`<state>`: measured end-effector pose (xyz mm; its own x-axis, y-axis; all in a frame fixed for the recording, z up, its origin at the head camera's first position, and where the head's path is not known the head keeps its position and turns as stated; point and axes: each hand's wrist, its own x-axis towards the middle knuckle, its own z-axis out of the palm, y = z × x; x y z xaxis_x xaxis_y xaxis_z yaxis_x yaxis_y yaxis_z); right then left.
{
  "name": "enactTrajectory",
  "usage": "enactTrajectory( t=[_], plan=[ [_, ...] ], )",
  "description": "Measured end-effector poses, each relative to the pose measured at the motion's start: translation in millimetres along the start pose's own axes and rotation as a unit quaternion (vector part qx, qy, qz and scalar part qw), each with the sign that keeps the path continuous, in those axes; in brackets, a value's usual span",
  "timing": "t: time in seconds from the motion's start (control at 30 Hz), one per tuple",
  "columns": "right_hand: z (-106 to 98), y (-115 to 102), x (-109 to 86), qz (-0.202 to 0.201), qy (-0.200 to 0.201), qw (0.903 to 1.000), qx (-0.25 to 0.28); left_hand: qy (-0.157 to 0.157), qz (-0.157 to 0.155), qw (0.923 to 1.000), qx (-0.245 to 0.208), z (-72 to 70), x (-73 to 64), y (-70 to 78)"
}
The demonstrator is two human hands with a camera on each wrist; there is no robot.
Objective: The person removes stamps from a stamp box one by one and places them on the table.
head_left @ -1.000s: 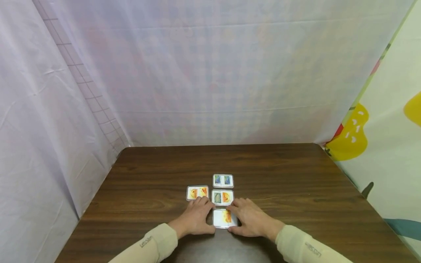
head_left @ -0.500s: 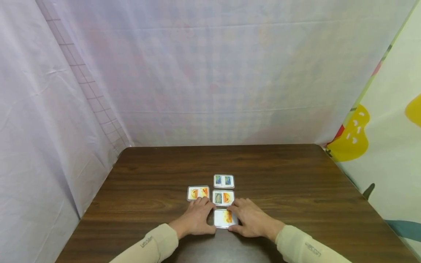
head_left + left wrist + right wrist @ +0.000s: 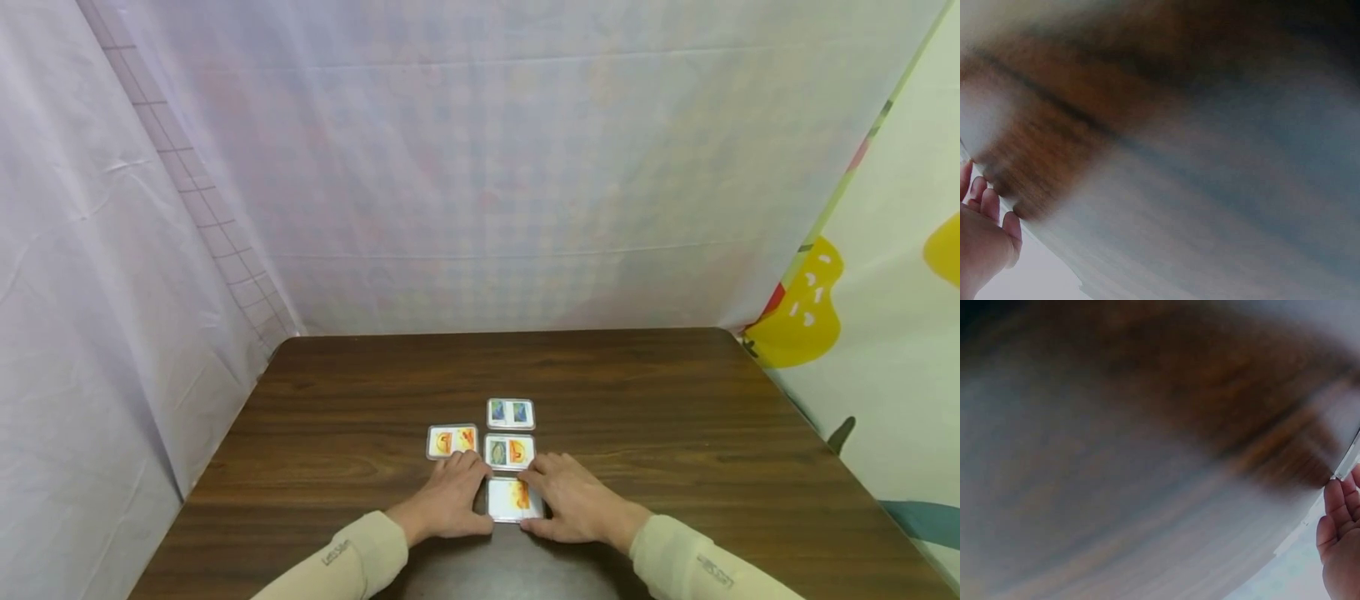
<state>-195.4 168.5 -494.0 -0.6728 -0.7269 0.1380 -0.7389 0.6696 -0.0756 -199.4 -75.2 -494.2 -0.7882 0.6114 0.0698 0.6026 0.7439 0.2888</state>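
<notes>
Both hands are at the front card [image 3: 512,500], a white card in a clear case with an orange picture on its right half, lying flat on the table. My left hand [image 3: 447,496] holds its left end, index fingertip at the far corner and thumb at the near one. At the right end my right hand [image 3: 573,500] grips the same way, covering part of that edge. Just beyond lies a card with a green and an orange picture [image 3: 510,452]. In the wrist views, the left fingers [image 3: 990,203] and right fingers [image 3: 1337,503] appear low at the frame edge.
Further back is a card with two blue-green pictures [image 3: 511,413]. A card with two orange pictures [image 3: 452,441] lies to the left, just past the left fingertips. The brown wooden table [image 3: 637,392] meets a pale curtain [image 3: 487,208] behind.
</notes>
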Motion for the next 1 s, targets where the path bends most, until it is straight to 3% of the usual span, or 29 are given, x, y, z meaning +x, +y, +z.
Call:
enactTrajectory(
  t=[0.4,0.63,1.0],
  plan=[
    [1.3,0.5,0.2,0.013,-0.002,0.9996,0.023,-0.013,-0.007,0.9998,-0.01,0.8,0.3,-0.3],
    [1.5,1.0,-0.1,0.014,-0.001,0.9995,0.029,-0.005,-0.004,1.0,0.001,1.1,1.0,0.2],
    [2.3,0.9,2.0,0.001,0.009,0.9999,0.005,-0.011,0.003,0.9999,-0.004,1.4,0.3,-1.5]
  ],
)
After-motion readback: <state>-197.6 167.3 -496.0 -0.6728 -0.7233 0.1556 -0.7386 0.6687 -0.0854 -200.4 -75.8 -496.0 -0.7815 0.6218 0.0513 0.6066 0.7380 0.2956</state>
